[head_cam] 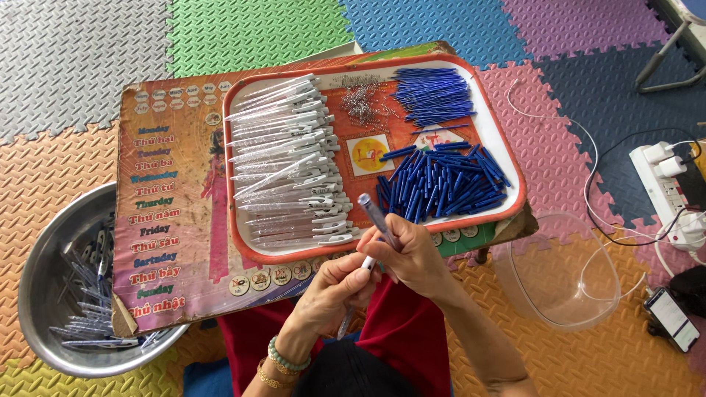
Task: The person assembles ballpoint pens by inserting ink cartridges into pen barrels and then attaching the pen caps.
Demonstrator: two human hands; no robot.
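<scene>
My left hand (331, 290) and my right hand (415, 254) meet just below the tray's near rim, both gripping one pen (373, 213) whose clear-and-blue barrel sticks up toward the tray. My right hand holds the upper barrel. My left hand holds the white lower end. On the orange-rimmed tray (515, 169) lie a row of clear and white pen barrels (287, 162), a heap of blue pen parts (441, 180), a bundle of blue refills (434, 95) and several small metal springs (362, 103).
The tray rests on a printed board (169, 220) laid over colourful foam floor mats. A metal bowl (44, 294) with finished pens sits at the left. A clear plastic bowl (562, 272), a power strip (665, 187) with cables and a phone (673, 320) lie at the right.
</scene>
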